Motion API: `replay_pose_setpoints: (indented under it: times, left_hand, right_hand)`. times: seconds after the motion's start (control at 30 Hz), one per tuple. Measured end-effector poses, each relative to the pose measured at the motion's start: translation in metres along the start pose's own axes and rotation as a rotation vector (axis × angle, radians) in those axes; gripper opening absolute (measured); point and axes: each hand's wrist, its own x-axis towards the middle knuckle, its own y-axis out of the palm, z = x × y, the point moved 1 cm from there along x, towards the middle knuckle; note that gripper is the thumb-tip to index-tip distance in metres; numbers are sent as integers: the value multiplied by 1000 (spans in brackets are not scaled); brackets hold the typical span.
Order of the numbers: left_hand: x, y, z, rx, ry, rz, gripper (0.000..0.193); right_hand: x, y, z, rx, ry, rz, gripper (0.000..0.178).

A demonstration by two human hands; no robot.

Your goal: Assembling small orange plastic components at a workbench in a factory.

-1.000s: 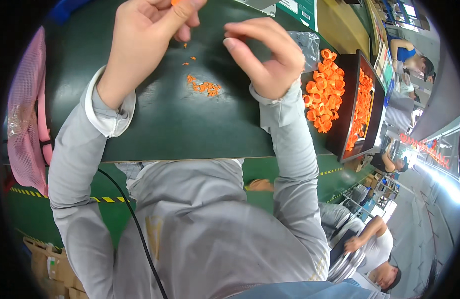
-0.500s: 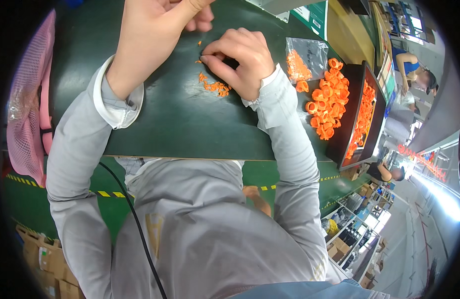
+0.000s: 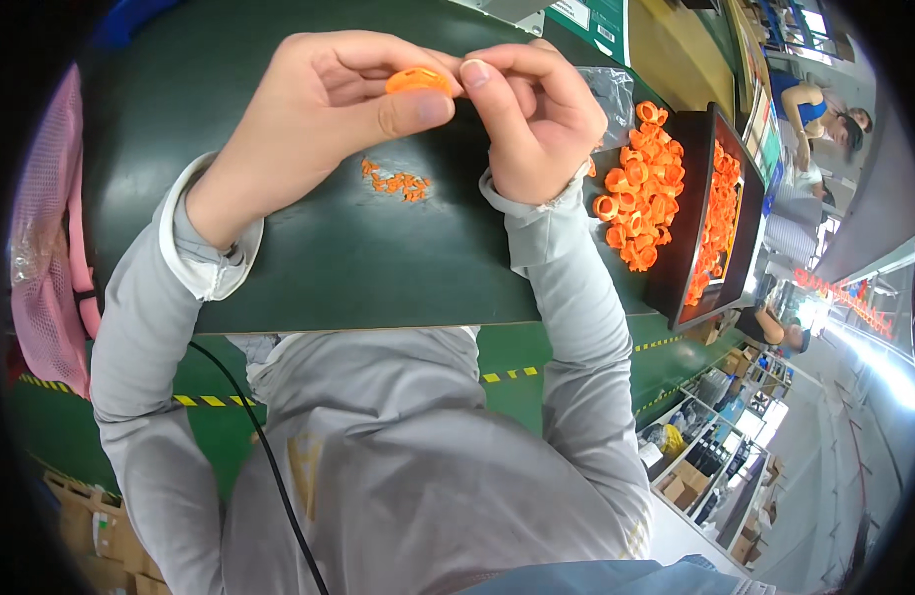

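My left hand (image 3: 324,114) is closed around an orange, rounded hollow plastic part (image 3: 418,79), its rim showing between thumb and fingers. Close against its right side, my right hand (image 3: 537,119) is pinched, thumb to forefinger, with the tips meeting the left fingers. Whatever lies between the right fingertips is hidden. On the dark green tabletop below the hands lies a small scatter of tiny orange pieces (image 3: 403,185).
Right of my right forearm lies a heap of hollow orange parts (image 3: 641,188), beside a clear plastic bag (image 3: 611,94). A black tray (image 3: 678,213) holds more orange pieces. A pink mesh item (image 3: 46,248) hangs at the left table edge. Other people (image 3: 814,109) are at far right.
My left hand has come down and into view with the orange part. My right hand has lifted off the tiny pieces and moved up and right to meet it.
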Motion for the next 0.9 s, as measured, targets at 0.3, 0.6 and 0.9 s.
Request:
replay_pose_setpoints:
  times: [0.3,0.6,0.9]
  left_hand:
    - [0,1,0,41,102,-25,25]
    - [-1,-2,0,177,62,-6,29]
    - [2,-2,1,-33,56,67,33]
  right_hand:
    - [7,-11,-4,-229,-137,70,11]
    - [18,-23,2,-658,-617,282,20]
    - [16,-26,8,-750,-480,292,18]
